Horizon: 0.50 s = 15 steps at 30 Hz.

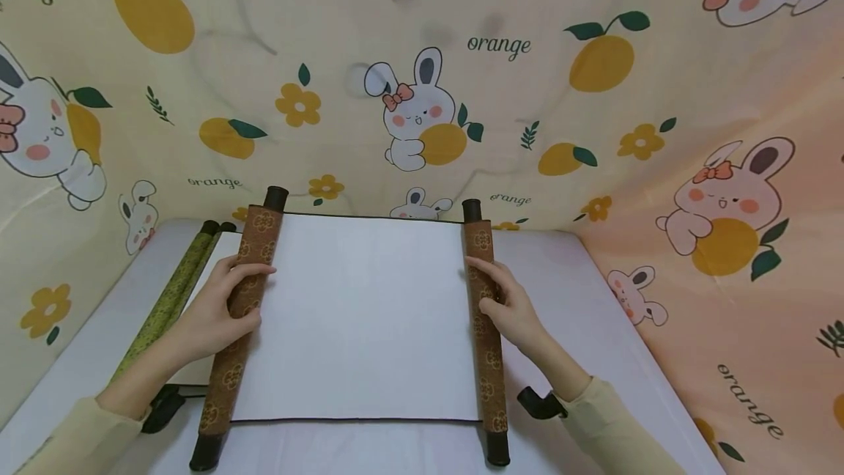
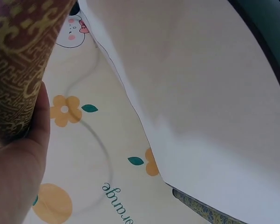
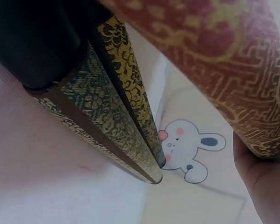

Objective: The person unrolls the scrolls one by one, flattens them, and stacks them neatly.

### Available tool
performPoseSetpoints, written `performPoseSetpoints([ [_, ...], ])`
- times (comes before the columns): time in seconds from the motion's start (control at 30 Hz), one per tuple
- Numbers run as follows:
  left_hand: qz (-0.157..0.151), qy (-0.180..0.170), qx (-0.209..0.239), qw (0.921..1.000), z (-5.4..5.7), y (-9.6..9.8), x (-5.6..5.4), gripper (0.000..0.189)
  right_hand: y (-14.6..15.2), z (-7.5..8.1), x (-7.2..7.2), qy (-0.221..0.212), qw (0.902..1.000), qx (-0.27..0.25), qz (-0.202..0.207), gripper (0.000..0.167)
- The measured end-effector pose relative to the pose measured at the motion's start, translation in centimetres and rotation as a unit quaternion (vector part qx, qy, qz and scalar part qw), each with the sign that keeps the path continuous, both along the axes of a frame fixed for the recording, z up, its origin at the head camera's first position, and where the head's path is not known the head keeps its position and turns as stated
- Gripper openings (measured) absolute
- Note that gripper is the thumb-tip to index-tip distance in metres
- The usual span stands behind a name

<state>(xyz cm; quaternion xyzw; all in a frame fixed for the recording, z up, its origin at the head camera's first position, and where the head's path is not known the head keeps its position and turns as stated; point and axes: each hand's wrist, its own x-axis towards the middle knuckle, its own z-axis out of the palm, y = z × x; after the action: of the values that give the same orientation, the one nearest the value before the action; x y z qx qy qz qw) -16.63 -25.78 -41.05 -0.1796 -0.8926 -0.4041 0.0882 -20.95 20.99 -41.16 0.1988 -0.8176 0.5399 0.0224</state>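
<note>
A scroll with blank white paper (image 1: 369, 314) is spread between two brown, flower-patterned rolls with black end knobs. My left hand (image 1: 220, 310) grips the left roll (image 1: 226, 383), thumb and fingers curled round its middle. On the other side my right hand (image 1: 511, 306) holds the right roll (image 1: 490, 387) a little above its middle, its fingertips on the inner side. The left wrist view has a hand (image 2: 18, 172) round a brown and gold roll (image 2: 23, 60). A similar patterned roll (image 3: 214, 60) rests in the hand (image 3: 261, 186) in the right wrist view.
A green patterned roll (image 1: 165, 299) with black knobs lies at the left, partly behind my left arm, with another white sheet (image 1: 191, 374) beside it. The white table (image 1: 567, 277) meets a cloth backdrop (image 1: 343, 28) printed with rabbits and oranges.
</note>
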Motion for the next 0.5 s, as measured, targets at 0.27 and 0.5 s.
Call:
performPoseSetpoints([
  [0.27, 0.009, 0.001, -0.014, 0.9999, -0.28, 0.25, -0.07, 0.062, -0.29, -0.52, -0.11, 0.016, 0.9976, 0.064, -0.022, 0.076],
  [0.5, 0.012, -0.004, -0.015, 0.9998, -0.42, -0.01, -0.06, 0.065, -0.09, -0.57, -0.26, 0.029, 0.9968, 0.072, -0.016, 0.075],
])
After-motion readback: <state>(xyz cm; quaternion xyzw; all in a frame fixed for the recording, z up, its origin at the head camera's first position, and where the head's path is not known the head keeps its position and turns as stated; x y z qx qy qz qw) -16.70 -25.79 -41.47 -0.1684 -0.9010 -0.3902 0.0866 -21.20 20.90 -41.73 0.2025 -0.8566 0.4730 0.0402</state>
